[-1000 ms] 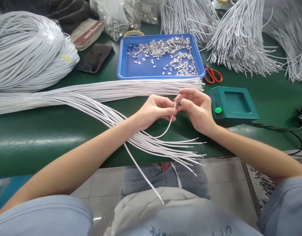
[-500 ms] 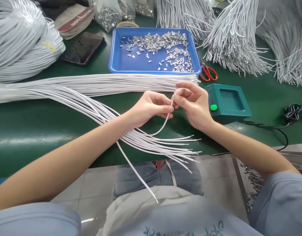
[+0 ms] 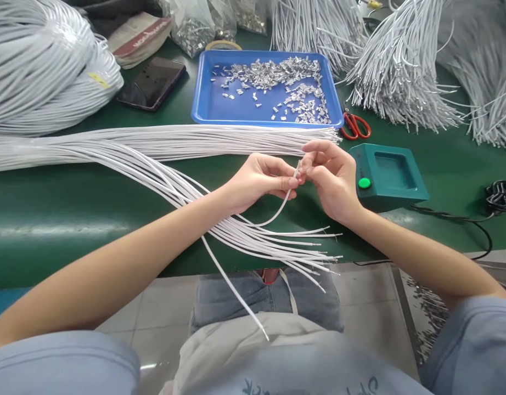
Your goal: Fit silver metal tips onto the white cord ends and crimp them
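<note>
My left hand (image 3: pixel 269 181) pinches a white wire (image 3: pixel 285 204) between thumb and fingers, close to its end. The wire's tip points up, and the rest bends down to the loose bundle. Against the tip, my right hand (image 3: pixel 325 175) has its thumb and forefinger closed; whatever lies between them is too small to make out. Below both hands, a fanned bundle of white wires (image 3: pixel 253 241) spreads with stripped ends to the right. One wire hangs apart over the table's edge. Behind the hands lies a straight bundle of white wires (image 3: pixel 195 140).
A blue tray (image 3: pixel 236 112) holds many small metal terminals. Right of it are red-handled scissors (image 3: pixel 355 126) and a green device (image 3: pixel 395 170) with a lit green button. A phone (image 3: pixel 152 83), a coiled wire bundle (image 3: pixel 34 66) and hanging wire bunches (image 3: pixel 405 66) stand further back.
The whole view has shifted slightly, so things appear a little further right. My right fingertips have moved slightly at the wire's tip; my left hand keeps its pinch.
</note>
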`<state>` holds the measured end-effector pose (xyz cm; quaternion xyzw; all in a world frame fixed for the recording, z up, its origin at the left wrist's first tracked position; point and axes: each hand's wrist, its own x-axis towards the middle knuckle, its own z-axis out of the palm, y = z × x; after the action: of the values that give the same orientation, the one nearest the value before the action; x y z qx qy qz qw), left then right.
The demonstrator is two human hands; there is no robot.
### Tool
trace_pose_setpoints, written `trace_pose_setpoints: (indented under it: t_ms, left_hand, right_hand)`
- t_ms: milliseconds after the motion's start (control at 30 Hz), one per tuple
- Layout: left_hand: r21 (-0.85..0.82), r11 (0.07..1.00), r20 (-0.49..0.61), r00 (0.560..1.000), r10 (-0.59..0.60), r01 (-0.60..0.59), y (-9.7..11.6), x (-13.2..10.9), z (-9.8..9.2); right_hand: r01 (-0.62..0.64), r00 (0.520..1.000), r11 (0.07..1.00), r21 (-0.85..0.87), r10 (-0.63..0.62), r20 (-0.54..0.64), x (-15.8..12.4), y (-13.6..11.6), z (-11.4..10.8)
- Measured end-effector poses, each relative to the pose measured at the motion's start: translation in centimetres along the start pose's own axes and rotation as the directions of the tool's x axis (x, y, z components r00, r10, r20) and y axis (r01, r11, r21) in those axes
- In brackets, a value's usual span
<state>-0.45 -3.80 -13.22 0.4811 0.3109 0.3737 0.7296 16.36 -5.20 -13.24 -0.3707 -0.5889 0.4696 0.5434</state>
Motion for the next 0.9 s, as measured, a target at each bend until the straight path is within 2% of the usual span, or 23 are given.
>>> trace_pose_setpoints:
  t_ms: [100,300,633,900]
  left_hand:
    - [-0.003,1.0,-0.014,1.0,-0.002,0.002,0.13,0.01,-0.06]
    - [0.027,1.0,-0.007,1.0,0.004,-0.004,0.22,-0.02,-0.05]
    - [0.023,1.0,0.015,1.0,0.012,-0.013,0.15,-0.06,0.03]
    - [0.014,1.0,0.014,1.0,0.014,-0.014,0.12,0.04,-0.04]
  right_hand:
    - [0.007,0.999,1.0,-0.02,-0.008,-0.051,0.0,-0.05,-0.17]
    - [0.048,0.999,0.993,-0.105,-0.048,0.01,0.05,-0.04,-0.29]
    - [0.034,0.999,0.989,-0.144,-0.029,0.037,0.2,-0.13,-0.4]
    - [0.059,0.998,0.993,-0.107,-0.06,-0.005,0.14,0.1,-0.45]
